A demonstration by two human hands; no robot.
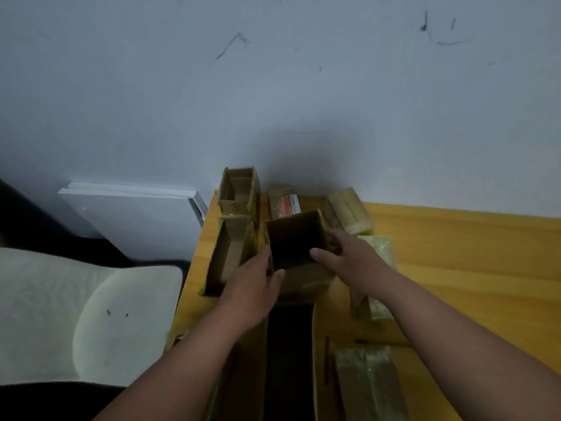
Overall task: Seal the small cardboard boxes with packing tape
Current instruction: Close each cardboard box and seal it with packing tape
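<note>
At the bottom centre of the frame a long open box (290, 360) lies with its dark inside showing, and just to its right sits a wrapped packet (370, 384) under clear film.

Above these, near the middle of the frame, both hands meet on a small cardboard box (293, 238) whose mouth gapes open toward the camera. The left hand (252, 287) holds its lower left corner, thumb curled over the near edge; the right hand (343, 253) grips the right wall, thumb laid on the front and fingers tucked behind. Neither hand carries tape, and no tape roll can be made out anywhere.

As a judgement, the sealing of this box has not begun: its flaps are unfolded and it looks to be only in handling or positioning. To the left, two more open boxes (230, 253) stand in a row toward the wall, also unsealed. Several taped or film-wrapped packets (349, 211) lie beyond, in the upper centre; whether those count as finished work is unclear.

Everything rests on a yellow wooden table (455, 268) pushed against a pale, scuffed wall (273, 86). At the lower left is a cream cushioned chair (91, 314), with white boards (136, 208) leaning behind it.
</note>
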